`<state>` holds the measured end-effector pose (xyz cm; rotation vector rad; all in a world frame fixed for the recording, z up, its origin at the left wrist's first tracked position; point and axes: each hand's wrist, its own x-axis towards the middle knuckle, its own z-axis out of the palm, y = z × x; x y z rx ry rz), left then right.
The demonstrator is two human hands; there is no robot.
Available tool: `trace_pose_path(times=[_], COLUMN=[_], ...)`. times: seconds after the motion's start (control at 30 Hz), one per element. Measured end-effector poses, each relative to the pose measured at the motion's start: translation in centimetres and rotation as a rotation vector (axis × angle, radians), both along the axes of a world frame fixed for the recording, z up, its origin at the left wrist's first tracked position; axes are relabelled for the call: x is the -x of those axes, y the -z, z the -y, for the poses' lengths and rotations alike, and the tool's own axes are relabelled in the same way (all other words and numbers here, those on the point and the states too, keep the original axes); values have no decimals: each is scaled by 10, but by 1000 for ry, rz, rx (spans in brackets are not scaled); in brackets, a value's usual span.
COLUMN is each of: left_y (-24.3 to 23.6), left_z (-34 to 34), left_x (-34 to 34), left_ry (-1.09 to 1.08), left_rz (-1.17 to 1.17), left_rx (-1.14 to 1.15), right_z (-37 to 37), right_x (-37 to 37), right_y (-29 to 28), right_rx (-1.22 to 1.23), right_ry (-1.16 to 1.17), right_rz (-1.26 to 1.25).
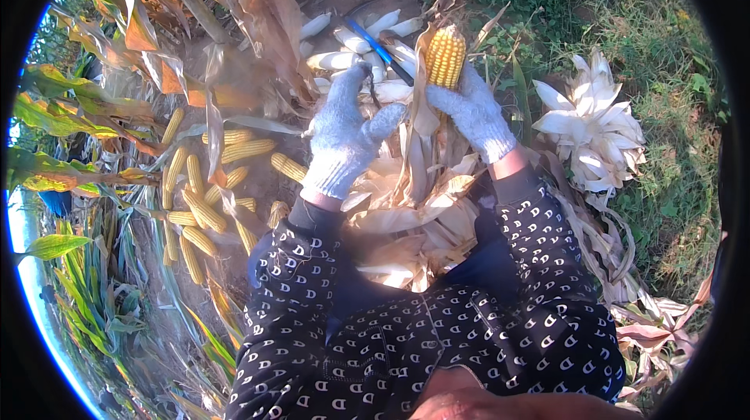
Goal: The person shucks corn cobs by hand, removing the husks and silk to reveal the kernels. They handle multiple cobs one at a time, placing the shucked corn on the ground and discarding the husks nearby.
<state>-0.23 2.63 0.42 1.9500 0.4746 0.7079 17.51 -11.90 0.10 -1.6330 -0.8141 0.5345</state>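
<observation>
My right hand (475, 117), in a pale knit glove, grips a yellow corn ear (446, 58) whose upper kernels are bare. Dry husk (423, 117) hangs from that ear toward my lap. To its left is my left hand (344, 137), gloved alike, thumb and fingers apart. A thin dark strip (373, 90) shows by its fingers; whether it is held is unclear. Just beyond both hands, a blue-handled tool (370, 40) with a dark curved end lies across several ears in pale husks (336, 60).
Several husked yellow ears (205, 210) are heaped on the soil at left. Dry corn stalks and leaves (269, 17) lean in at upper left. Loose husks (414, 221) cover the ground before my lap. A bunch of pale husks (595, 127) lies on grass at right.
</observation>
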Motion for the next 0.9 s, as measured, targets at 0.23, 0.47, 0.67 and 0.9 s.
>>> trace_pose_path(times=[0.23,0.47,0.67,0.9], left_y=[25,48,32,-6], left_z=[6,1,6,8], left_x=[-18,-37,-37,-25], left_ry=[77,-190,-140,-100], left_rz=[81,587,863,432], left_rx=[331,1048,1438,722], right_z=[0,-11,-22,-20], right_x=[36,44,55,47], right_y=[-9,13,36,44], right_rx=[12,-96,-143,-115], right_ry=[-475,-261,-65,26], right_rz=[-215,-160,-330,-299])
